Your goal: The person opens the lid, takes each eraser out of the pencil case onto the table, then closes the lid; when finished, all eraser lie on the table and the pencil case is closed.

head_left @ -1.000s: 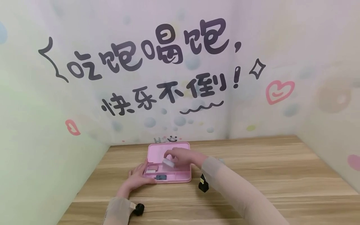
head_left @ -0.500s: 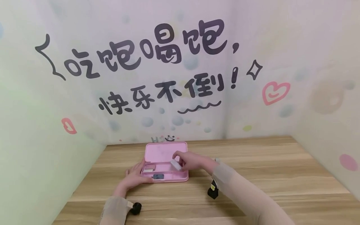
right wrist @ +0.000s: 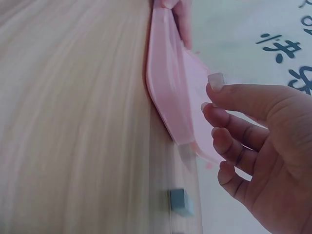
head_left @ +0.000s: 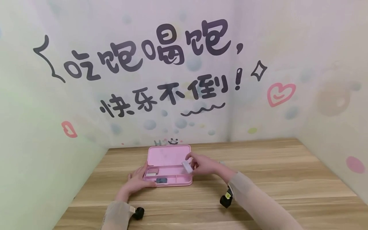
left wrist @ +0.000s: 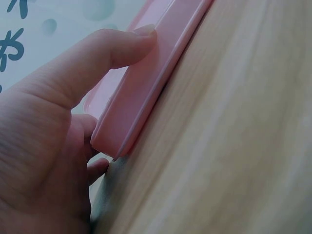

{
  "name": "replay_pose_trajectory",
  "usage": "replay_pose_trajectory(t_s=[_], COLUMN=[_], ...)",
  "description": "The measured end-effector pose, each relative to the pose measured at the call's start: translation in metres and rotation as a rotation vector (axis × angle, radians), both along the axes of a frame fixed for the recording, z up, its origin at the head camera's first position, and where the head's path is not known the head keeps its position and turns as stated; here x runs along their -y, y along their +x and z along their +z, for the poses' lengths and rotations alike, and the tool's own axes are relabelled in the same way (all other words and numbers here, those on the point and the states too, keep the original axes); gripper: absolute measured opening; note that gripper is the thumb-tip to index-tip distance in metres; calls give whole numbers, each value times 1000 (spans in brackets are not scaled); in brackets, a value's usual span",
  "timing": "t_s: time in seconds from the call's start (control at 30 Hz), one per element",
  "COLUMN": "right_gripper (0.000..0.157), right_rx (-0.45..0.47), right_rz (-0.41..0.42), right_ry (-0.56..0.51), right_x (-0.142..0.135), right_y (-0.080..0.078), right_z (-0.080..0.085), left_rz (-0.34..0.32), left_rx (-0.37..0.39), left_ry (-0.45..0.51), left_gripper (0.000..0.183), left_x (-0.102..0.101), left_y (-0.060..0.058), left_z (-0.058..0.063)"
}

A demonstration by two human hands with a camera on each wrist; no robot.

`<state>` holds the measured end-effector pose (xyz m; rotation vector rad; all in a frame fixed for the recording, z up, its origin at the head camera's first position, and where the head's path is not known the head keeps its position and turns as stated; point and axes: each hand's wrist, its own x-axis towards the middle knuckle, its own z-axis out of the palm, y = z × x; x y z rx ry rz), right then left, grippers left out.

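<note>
The right hand [head_left: 204, 165] pinches a pale block [head_left: 187, 167] — it's up near the right end of the pink case [head_left: 178, 184], lid open! The left hand [head_left: 135, 182] grips the left end. Inside, a dark block [head_left: 161, 180] up front — a grey-blue block [right wrist: 179, 202] sits apart on the table [head_left: 287, 166].

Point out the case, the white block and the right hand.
Case [head_left: 169, 155]: head view, open lid's inside.
White block [head_left: 187, 167]: head view, visible side.
Right hand [head_left: 204, 164]: head view, back of it.
</note>
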<state>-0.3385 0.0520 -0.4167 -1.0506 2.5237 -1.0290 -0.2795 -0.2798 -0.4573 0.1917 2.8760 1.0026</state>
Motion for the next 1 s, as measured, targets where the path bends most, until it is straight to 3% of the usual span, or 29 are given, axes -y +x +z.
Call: replay_pose_trajectory(t_s=[0.3,1.0], right_gripper=[52,50], right_rx=[-28,-64], right_rz=[-57,-176], right_ry=[-68,-76], right_x=[-34,-116], right_y=[2,-2], right_z=[-1,-4], left_rz=[-7,-9], left_rx=[7,10], left_ry=[-14,-23], left_gripper=[117,117], left_x=[-1,-2], left_y=[1,-2], left_z=[0,0])
